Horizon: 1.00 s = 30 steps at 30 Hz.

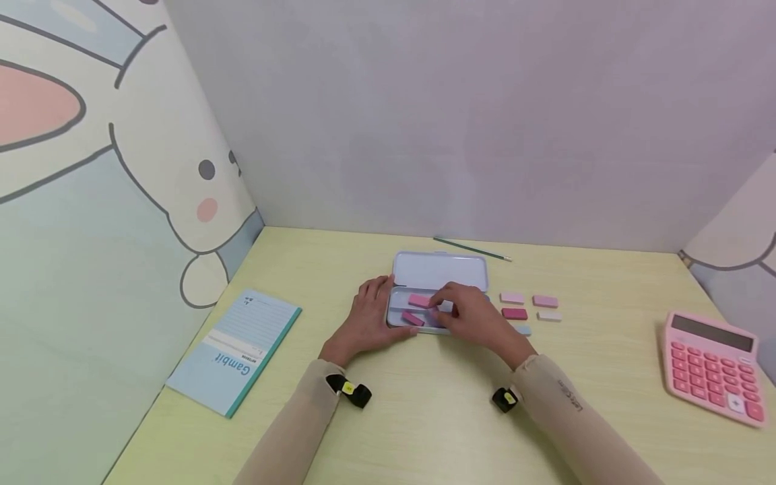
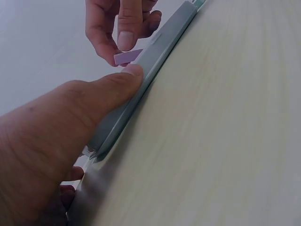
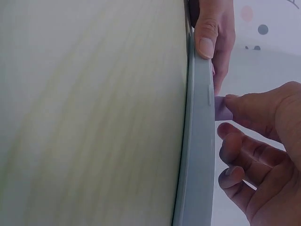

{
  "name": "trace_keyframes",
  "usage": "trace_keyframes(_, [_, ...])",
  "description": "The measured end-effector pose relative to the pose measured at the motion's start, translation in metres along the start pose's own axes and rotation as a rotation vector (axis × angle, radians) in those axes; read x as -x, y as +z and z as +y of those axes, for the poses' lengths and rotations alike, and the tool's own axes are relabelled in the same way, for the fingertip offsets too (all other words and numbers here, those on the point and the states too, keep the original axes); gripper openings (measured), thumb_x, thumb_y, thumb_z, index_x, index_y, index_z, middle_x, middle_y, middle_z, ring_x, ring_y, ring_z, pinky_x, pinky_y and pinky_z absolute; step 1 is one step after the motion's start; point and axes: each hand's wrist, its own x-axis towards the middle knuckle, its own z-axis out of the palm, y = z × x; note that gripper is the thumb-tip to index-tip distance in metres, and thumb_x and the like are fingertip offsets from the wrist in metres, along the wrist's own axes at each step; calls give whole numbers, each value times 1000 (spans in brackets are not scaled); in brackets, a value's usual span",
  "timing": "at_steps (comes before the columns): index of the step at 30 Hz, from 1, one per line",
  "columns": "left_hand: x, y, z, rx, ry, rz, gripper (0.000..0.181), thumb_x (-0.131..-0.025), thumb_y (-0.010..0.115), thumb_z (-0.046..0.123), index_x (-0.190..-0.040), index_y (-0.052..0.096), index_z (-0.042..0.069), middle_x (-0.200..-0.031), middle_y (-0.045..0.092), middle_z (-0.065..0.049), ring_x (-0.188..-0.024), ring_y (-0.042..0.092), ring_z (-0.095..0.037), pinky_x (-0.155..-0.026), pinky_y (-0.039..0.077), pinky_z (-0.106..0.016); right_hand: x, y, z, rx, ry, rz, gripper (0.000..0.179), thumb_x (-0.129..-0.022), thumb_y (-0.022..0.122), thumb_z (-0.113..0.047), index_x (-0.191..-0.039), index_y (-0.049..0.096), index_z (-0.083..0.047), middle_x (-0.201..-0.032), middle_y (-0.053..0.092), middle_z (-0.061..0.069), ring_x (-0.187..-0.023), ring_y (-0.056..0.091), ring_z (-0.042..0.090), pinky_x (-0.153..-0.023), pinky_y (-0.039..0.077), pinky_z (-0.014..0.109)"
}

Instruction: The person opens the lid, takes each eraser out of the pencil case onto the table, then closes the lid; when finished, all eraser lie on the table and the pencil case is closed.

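While steadying open case (image 1: 439, 271) at frame ctr w/ L hand (image 1: 368, 313), w/ thumb + fingers apart, pinching purple block (image 3: 223, 109) btwn R hand (image 1: 475, 316) fingertips, beside 2 pink blocks (image 1: 418, 301) inside, w/ notebook (image 1: 233, 350) lower left, calc (image 1: 714, 367) lower right.

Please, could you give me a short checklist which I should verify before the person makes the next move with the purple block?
1. Lid open: ok, it lies back behind the case.
2. Case steadied: ok, the left hand rests at its left end, thumb on the front edge.
3. Purple block gripped: ok, the right hand pinches it.
4. Purple block touching the case floor: cannot tell, the front wall hides its lower part.
5. Table beside the right hand clear: not ok, the crimson block and light blue block lie close by.
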Motion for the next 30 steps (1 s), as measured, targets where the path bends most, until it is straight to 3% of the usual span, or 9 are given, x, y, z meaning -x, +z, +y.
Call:
trace_keyframes(4, [0, 0, 0, -1, -2, 0, 117, -87, 77, 69, -171, 21, 10, -173, 29, -16, -162, 22, -40, -132, 25, -60, 6, -7, 2, -27, 44, 15, 12, -97, 78, -18, -109, 80, -16, -91, 75, 0, -65, 53, 11, -60, 48, 25])
trace_keyframes(8, [0, -1, 0, -16, 0, 0, 117, -87, 76, 69, -171, 20, 9, -173, 29, -17, -162, 22, -40, -133, 24, -59, 12, -12, 7, -31, 29, 53, 9, -95, 80, -14, -104, 81, -16, -76, 69, -2, -61, 51, 11, -58, 45, 25])
trace_keyframes(15, [1, 0, -1, -13, 0, -7, 118, -87, 74, 71, -172, 19, 9, -174, 28, -18, -162, 21, -40, -134, 22, -59, 31, -18, 25, -72, 15, 143, 24, -98, 78, -10, -121, 81, -15, -101, 78, -1, -62, 49, 9, -58, 44, 23])
trace_keyframes(18, [0, 1, -1, -20, 0, -8, 119, -88, 73, 72, -172, 19, 9, -174, 28, -17, -162, 21, -39, -134, 22, -58, 40, -24, 33, -112, 18, 195, 25, -98, 76, -6, -120, 82, -15, -103, 78, 1, -61, 47, 9, -56, 42, 23])
trace_keyframes(23, [0, 0, -1, -20, 0, -14, 118, -88, 73, 71, -172, 18, 9, -174, 28, -17, -162, 21, -40, -135, 21, -58, 56, -33, 44, -146, 54, 281, 20, -96, 77, -3, -112, 84, -14, -97, 78, 2, -59, 45, 7, -53, 39, 23])
trace_keyframes(30, [1, 0, 0, -21, 3, -7, 118, -88, 73, 71, -172, 19, 8, -173, 29, -18, -162, 22, -41, -134, 23, -59, 80, -49, 58, -101, 185, 307, 11, -98, 79, -17, -109, 81, -20, -84, 74, 1, -60, 47, 8, -53, 39, 24])
